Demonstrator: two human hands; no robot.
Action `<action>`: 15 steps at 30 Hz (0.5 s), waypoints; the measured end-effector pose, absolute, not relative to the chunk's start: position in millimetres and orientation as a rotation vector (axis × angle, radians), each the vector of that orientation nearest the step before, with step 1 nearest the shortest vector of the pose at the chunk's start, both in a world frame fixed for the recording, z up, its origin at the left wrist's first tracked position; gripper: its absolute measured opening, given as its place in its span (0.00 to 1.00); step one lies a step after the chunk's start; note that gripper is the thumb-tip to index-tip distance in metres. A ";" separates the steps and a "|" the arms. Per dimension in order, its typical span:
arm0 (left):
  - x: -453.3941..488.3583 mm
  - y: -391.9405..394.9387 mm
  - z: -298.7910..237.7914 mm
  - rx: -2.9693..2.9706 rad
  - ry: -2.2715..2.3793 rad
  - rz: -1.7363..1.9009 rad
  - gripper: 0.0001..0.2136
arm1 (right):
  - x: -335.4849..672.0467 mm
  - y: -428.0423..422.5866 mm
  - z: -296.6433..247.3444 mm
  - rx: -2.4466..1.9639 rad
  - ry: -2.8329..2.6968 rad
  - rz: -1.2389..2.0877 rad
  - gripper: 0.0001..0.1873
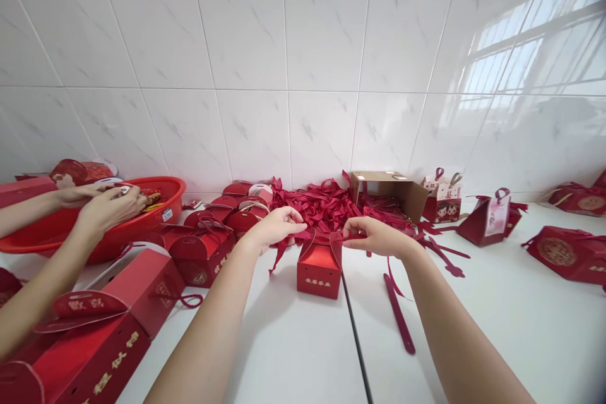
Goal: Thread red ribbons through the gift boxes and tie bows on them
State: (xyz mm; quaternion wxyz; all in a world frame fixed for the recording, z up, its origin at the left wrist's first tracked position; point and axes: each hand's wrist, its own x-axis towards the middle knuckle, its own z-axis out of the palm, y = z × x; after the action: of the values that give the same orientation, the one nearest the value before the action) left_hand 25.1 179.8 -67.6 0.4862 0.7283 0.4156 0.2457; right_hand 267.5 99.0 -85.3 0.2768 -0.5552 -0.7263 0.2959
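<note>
Between the two bare hands, on the near middle of the white table (284,347), a small red gift box (319,281) is set upright, its front marked with gold Chinese characters and its right edge placed just beside a dark seam in the tabletop. At the top of the box, dark red ribbon (280,257) is gripped from both sides. By the left hand (274,228) it is pinched, the thumb and forefinger nearly closed and the other fingers loosely bent; by the right hand (376,237) it is pinched likewise, the remaining fingers curled inward. Whether the ribbon is knotted cannot be told.

Just beyond the box, a heap of dark red ribbons (326,205) is piled against the tiled wall (246,44), with an open cardboard carton (411,196) laid on its side to the right. Nearer, to the right of the seam, a flat red strap (399,315) is laid. Farther right, a handled red box (490,222) is seen.

On the left, a small wrapped item is held by a co-worker's hands (110,208) over a red plastic basin (176,192), before which long red gift boxes (101,347) are placed.
</note>
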 end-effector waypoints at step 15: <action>21.0 187.1 -74.3 1.963 1.192 0.666 0.19 | 272.8 100.9 -87.2 -1.814 -1.831 0.880 0.19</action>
State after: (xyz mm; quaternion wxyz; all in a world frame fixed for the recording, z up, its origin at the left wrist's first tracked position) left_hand 21.0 187.1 -74.3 0.3663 0.7640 0.4637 0.2592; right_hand 272.8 100.9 -87.2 0.2074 -0.6516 -0.6577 0.3159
